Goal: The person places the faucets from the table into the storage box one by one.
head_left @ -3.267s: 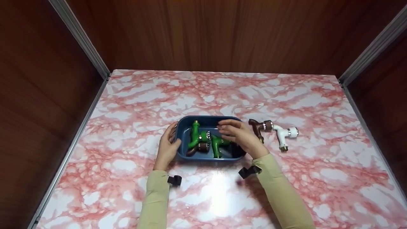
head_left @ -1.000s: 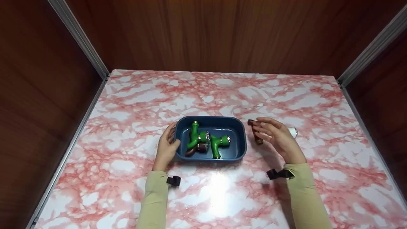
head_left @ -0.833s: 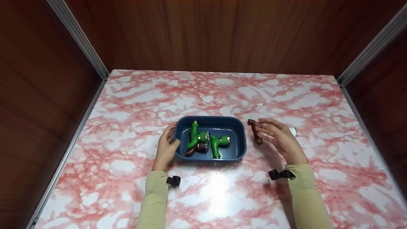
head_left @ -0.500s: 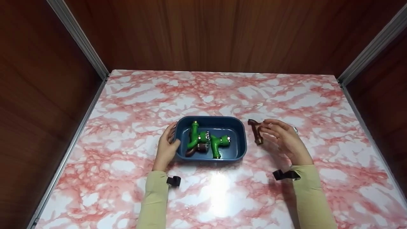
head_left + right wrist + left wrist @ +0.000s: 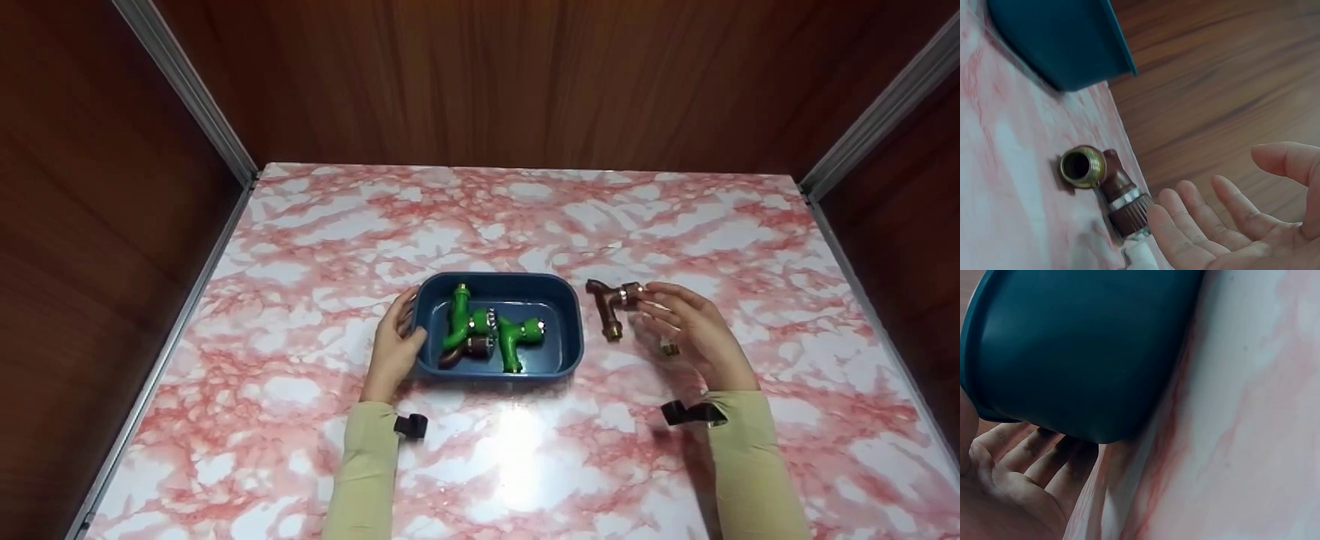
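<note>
My left hand [image 5: 391, 345] holds the left end of a blue plastic bin [image 5: 517, 376], thumb at the rim and fingers along the outer wall. Inside lie two green taps, one at the left [image 5: 459, 315] and one nearer the middle [image 5: 510, 345], plus a brown tap [image 5: 452, 355] partly under the left one. My right hand [image 5: 697, 330], fingers loosely spread and holding nothing, hovers right of a second brown tap [image 5: 606, 306], fingertips close to its knob. A white tap [image 5: 1141, 256] is mostly hidden behind that hand; its brass end [image 5: 670, 346] shows below the fingers.
The table [image 5: 517, 465] has a red and white marbled top. Dark wood-grain panels [image 5: 480, 82] enclose it at the back and sides, with grey metal posts [image 5: 202, 90] at the corners.
My right hand has left the bin and moved right, past the brown tap to over the white one. The left hand and bin have stayed put.
</note>
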### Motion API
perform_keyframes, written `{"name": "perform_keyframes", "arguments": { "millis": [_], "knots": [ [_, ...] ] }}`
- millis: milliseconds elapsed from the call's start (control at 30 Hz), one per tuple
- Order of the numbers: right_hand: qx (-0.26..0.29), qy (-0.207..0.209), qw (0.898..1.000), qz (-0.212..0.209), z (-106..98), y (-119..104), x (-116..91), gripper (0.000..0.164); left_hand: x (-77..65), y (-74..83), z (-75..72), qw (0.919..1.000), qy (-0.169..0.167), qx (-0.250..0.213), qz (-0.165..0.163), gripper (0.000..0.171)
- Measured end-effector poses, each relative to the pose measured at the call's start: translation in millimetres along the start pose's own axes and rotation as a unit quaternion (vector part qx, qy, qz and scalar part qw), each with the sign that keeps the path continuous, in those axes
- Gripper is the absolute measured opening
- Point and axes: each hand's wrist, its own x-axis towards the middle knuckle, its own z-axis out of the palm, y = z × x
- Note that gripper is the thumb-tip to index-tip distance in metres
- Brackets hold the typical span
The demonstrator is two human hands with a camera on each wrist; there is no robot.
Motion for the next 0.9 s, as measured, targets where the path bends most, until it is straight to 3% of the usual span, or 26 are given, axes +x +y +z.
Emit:
{"name": "perform_keyframes", "arguments": {
  "millis": [333, 500, 733, 900],
  "knots": [
    [0.051, -0.001, 0.999, -0.007, -13, 1, -3, 0.044, 0.1, -1.9, 0.3, 0.9997, 0.001, -0.018, 0.016, 0.06],
    [0.045, 0.009, 0.999, 0.002, -19, -2, -6, 0.042, -0.4, -1.4, 0.2, 0.9999, -0.001, -0.009, 0.015, 0.061],
    [0.009, 0.016, 1.0, -0.011, -31, -7, -10, 0.027, -0.2, -0.2, 0.1, 0.9999, -0.003, -0.009, 0.008, 0.061],
    [0.03, 0.018, 0.999, -0.019, -37, -8, -12, 0.023, -0.3, -1.2, -0.3, 0.9999, -0.002, -0.011, 0.006, 0.062]
  ]
}}
